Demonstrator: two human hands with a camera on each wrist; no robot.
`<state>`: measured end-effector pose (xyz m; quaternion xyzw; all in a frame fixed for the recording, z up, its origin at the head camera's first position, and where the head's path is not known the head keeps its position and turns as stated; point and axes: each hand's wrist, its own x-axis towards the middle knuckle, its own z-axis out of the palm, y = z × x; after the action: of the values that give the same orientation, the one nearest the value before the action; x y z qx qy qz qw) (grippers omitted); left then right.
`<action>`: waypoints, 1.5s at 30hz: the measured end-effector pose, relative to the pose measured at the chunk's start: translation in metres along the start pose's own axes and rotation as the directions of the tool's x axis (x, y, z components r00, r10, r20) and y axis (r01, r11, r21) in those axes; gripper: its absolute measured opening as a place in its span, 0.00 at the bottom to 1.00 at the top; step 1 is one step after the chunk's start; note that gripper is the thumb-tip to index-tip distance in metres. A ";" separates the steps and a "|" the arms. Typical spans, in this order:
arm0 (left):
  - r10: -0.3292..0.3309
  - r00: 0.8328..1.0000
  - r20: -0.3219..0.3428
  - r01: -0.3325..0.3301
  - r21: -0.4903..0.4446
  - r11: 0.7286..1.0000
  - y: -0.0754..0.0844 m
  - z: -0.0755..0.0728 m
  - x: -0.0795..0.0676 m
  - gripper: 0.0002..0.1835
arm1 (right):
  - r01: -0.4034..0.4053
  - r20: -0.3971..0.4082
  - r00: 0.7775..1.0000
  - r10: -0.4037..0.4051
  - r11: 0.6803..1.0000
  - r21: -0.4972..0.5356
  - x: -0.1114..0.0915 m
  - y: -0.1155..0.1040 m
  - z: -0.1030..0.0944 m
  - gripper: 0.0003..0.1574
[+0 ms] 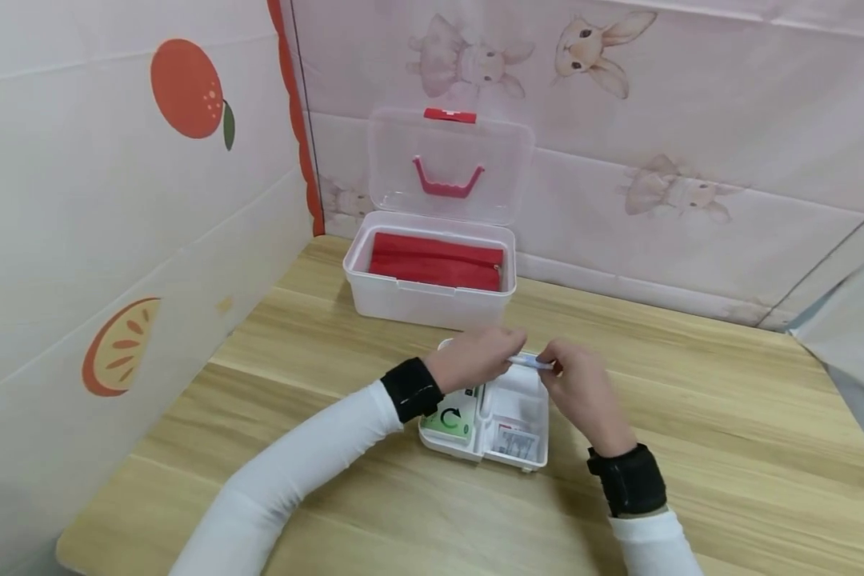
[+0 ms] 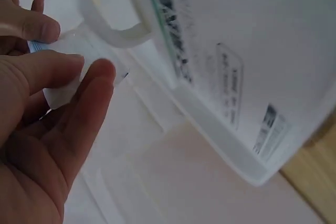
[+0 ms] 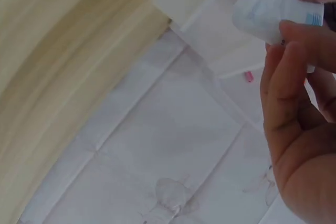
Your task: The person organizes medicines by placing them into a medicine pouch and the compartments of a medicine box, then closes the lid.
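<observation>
My left hand and right hand meet over an open white divided case on the table. Between them they pinch a small white packet with blue print, one hand at each end. In the left wrist view, my left thumb and forefinger grip the packet. The right wrist view shows my right thumb and fingers holding the other end of the packet. In the case's left side lies a green-and-white item, partly hidden by my left hand. A flat printed sachet lies in its lower right compartment.
Behind the case stands a translucent white box with a red zipped pouch inside. Its clear lid stands raised and carries a pink handle. A printed curtain hangs behind the wooden table, and another covers the left side.
</observation>
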<state>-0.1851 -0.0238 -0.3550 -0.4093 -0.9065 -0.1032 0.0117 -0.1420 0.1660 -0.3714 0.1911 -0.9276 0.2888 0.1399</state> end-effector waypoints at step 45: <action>-0.137 0.889 0.437 0.047 0.209 0.977 0.019 0.014 -0.020 0.28 | 0.099 0.281 0.959 -0.037 0.973 -0.208 -0.005 0.011 0.019 0.08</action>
<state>-0.1567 -0.0235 -0.3671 -0.3753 -0.9088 0.0819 -0.1630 -0.1449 0.1648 -0.3935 0.2448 -0.9571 0.1501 0.0398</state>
